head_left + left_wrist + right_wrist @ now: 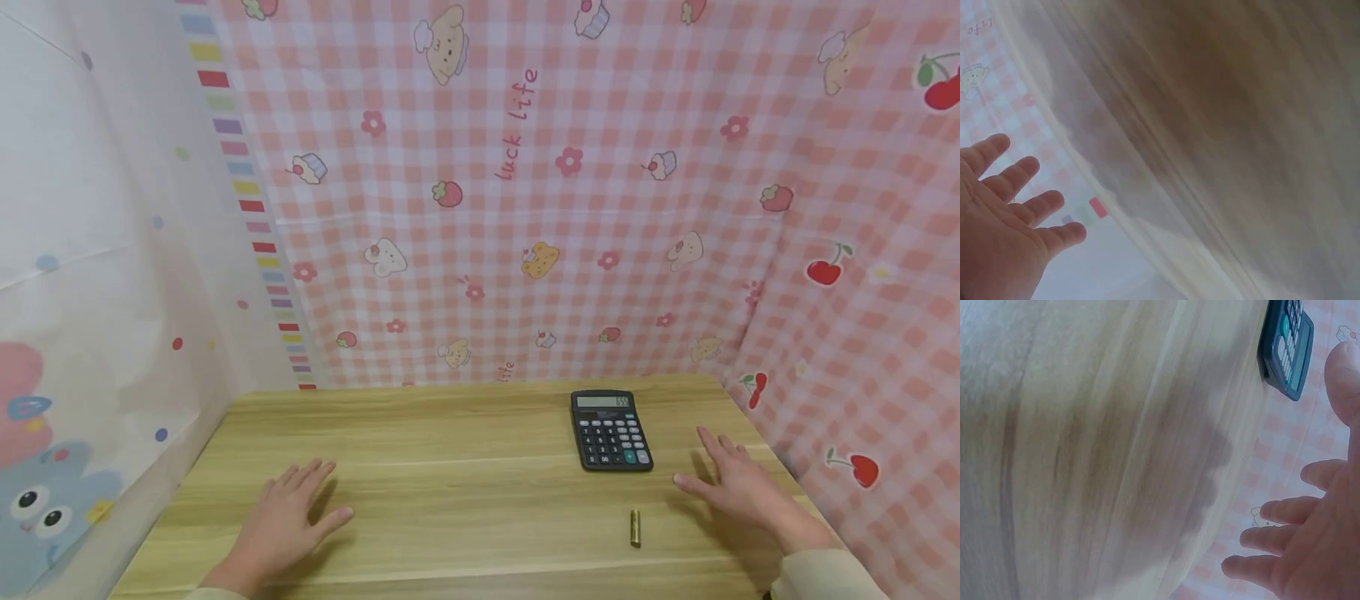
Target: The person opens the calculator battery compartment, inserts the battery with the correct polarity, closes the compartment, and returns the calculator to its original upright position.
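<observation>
A black calculator lies on the right half of the wooden table, its display showing digits; part of the calculator also appears at the top of the right wrist view. Nearer the front lies a short gold-coloured cylinder, too small to identify. My right hand is spread just right of both, touching neither. On the left side, my left hand hovers over the wood with its fingers apart and holds nothing. In the left wrist view the left hand shows its fingers extended.
The wooden table reaches back to a pink checked curtain. A white patterned cloth hangs along the left, and a cherry-print checked cloth borders the right edge.
</observation>
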A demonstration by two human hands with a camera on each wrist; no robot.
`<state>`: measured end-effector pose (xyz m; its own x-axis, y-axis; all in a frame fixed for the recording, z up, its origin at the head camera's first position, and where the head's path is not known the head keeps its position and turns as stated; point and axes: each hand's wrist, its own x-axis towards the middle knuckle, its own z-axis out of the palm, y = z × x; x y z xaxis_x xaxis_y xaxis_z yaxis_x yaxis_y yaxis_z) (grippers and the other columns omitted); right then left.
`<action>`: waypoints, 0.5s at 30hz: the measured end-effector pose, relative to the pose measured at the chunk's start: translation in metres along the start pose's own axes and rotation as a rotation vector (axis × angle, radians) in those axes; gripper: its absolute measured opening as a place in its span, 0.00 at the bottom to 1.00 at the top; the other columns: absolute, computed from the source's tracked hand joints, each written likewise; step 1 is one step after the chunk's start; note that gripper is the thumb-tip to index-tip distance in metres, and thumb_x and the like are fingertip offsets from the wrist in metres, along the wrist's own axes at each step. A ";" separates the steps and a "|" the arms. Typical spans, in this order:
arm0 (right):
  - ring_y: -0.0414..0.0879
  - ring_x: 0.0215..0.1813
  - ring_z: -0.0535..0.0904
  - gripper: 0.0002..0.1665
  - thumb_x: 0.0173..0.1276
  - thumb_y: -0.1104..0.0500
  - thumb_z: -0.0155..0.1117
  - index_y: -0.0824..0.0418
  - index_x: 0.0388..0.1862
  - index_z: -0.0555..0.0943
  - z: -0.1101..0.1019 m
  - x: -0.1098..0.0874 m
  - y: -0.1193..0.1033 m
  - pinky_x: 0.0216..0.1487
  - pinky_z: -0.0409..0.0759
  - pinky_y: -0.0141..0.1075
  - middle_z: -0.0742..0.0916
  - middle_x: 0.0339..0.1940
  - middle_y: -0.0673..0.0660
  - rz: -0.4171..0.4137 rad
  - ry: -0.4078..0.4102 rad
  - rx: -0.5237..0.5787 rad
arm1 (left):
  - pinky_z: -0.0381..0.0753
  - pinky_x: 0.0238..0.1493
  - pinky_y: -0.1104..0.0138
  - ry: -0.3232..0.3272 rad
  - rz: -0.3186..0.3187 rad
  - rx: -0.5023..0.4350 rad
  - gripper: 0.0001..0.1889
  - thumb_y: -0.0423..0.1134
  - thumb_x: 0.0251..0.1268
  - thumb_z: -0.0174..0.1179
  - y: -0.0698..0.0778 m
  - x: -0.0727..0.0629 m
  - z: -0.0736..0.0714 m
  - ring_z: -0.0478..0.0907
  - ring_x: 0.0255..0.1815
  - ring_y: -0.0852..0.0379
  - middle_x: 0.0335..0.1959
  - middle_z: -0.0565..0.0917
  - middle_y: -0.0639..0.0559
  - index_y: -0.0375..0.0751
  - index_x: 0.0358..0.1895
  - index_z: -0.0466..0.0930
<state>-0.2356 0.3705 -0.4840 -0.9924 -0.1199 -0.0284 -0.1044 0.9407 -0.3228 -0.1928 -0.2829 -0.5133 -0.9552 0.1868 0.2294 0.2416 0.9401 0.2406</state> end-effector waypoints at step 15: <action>0.88 0.75 0.60 0.66 0.75 0.30 0.63 0.80 0.83 0.50 -0.003 0.002 -0.001 0.70 0.65 0.78 0.61 0.76 0.91 -0.007 -0.017 0.017 | 0.70 0.72 0.29 0.035 0.018 -0.039 0.38 0.62 0.73 0.64 0.010 0.000 0.001 0.73 0.74 0.23 0.73 0.78 0.30 0.36 0.74 0.75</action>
<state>-0.2375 0.3700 -0.4804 -0.9904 -0.1315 -0.0418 -0.1098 0.9345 -0.3387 -0.1910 -0.2733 -0.5118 -0.9442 0.1934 0.2665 0.2662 0.9246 0.2724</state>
